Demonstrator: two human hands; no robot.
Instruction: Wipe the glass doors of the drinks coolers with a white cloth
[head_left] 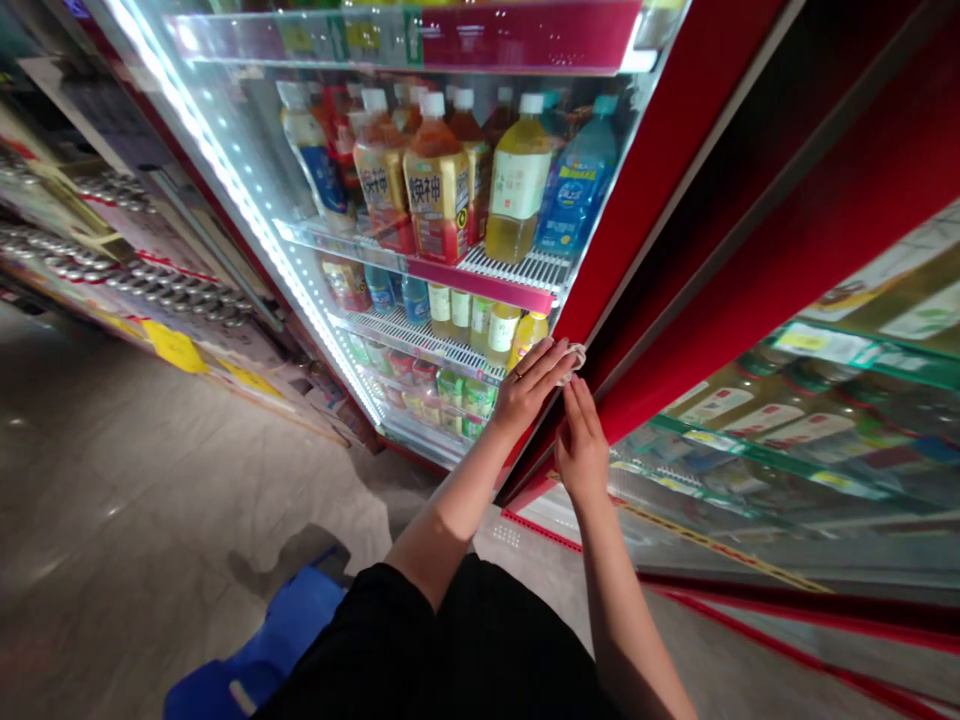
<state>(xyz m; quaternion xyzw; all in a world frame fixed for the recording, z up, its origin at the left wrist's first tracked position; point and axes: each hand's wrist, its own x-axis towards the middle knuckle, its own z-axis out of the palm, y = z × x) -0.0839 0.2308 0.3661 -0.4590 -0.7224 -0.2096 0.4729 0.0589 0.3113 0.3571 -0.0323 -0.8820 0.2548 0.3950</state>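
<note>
Red framing (645,200) is running diagonally from upper right toward lower centre, edging a lit drinks cooler. Both hands are reaching up to it just right of centre. A small pale, crumpled item (577,356) is sitting there at the fingertips; its material is not resolving clearly.

Left hand (529,384): wearing a ring, extending straight fingers close together, tips touching the pale item. Grip is not clenching into a fist; cannot tell whether it is grasping the item or only pressing on it.

Right hand (583,438): pointing upward just below the item, fingers lying together and nearly straight. Cannot tell whether this grip is pinching the item's lower edge.

Upper centre: bottles with tan labels (436,190), a pale-labelled bottle (517,185) and a blue bottle (579,195) are standing on a wire shelf (541,268). Smaller drinks are filling the shelves below. Right side: a second cabinet is showing bottles behind green shelf strips (832,362). Lower left: a blue object (262,640) is resting near the floor (150,480).
</note>
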